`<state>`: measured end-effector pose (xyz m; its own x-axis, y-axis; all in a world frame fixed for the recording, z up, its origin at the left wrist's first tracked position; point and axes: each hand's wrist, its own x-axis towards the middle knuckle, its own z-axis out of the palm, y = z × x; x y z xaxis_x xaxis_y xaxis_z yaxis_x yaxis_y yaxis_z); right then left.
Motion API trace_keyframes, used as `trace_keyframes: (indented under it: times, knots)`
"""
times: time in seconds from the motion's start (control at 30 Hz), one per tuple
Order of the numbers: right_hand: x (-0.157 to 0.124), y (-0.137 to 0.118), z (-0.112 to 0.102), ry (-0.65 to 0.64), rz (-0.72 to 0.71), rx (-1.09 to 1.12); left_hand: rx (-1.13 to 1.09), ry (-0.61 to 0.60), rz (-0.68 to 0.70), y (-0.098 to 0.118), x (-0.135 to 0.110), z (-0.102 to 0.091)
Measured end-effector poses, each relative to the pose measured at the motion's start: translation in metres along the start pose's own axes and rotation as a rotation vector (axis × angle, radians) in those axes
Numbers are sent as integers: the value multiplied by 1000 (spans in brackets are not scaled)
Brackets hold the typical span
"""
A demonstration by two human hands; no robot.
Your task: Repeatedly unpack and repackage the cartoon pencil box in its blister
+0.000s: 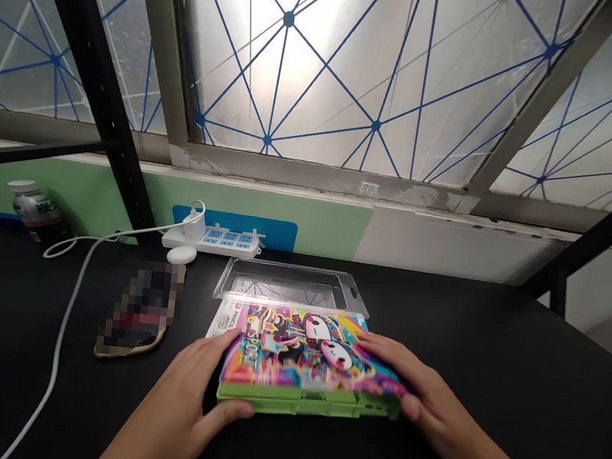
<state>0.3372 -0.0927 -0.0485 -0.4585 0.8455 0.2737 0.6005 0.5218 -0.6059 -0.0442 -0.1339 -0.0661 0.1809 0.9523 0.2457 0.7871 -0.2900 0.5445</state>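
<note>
Pencil case: colourful cartoon lid on a green base, lying flat on the black table right in front of me.
My left hand: grasping the case's left end, thumb along its front edge.
My right hand: gripping the right end, fingers spread over the lid.
Card insert: tucked under the case's far left corner.
Clear plastic tray: just behind the case.
Power strip: by the wall, with a white cable trailing left of me.
Bottle: far left, well apart.
</note>
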Motion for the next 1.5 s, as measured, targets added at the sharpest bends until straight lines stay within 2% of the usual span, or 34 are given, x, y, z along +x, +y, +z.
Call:
trace_keyframes:
  times: [0.07,0.17,0.3,0.47,0.57,0.63,0.73,0.8,1.0,1.17,1.27,1.37,1.5]
  knots:
    - [-12,3,2,-45,-40,-118,6,3,-14,2,0,-1]
    - [-17,2,6,-38,-11,-234,8,-10,-1,3,1,-1]
    - [-6,-10,8,46,-8,-171,5,-9,17,4,2,-1]
    - [20,-26,11,38,257,-13,-2,-71,4,10,5,-5]
    - [32,-25,14,19,336,-155,-7,-16,-71,11,7,-5]
    - [38,-22,14,80,288,-353,-26,4,-101,10,7,-3]
    - [44,-26,16,190,112,-642,-25,-16,-89,7,6,-1]
    - [49,-38,20,180,27,-742,-8,-34,-87,6,5,0]
    - [77,-80,49,-14,-107,-538,-13,-17,-52,1,6,3]
    - [92,-76,65,0,-124,-490,-9,-40,-32,5,7,0]
    - [94,-72,66,69,-149,-473,3,-43,-19,9,9,-3]
    - [94,-72,65,206,-203,-470,-8,-40,-27,12,11,-6]
    - [83,-78,61,424,-377,-467,-133,-47,-43,12,9,-14]
